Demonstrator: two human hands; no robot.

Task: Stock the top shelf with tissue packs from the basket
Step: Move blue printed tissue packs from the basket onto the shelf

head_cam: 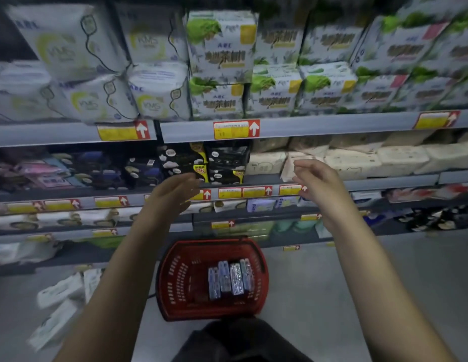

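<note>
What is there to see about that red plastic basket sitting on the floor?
The red plastic basket stands upright on the pale floor in front of the shelves. It has a rounded rim, and its walls are pierced with rows of slots. A dark handle seems to lie folded along the far rim. Inside, four bluish shiny-wrapped packs stand on edge, side by side. Neither the left hand nor the right hand touches it.

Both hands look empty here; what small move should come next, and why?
Probably lower the right hand toward the red plastic basket and grip one of the blue wrapped packs: both it and the left hand hover open, holding nothing, while packs stand in the basket.
</note>
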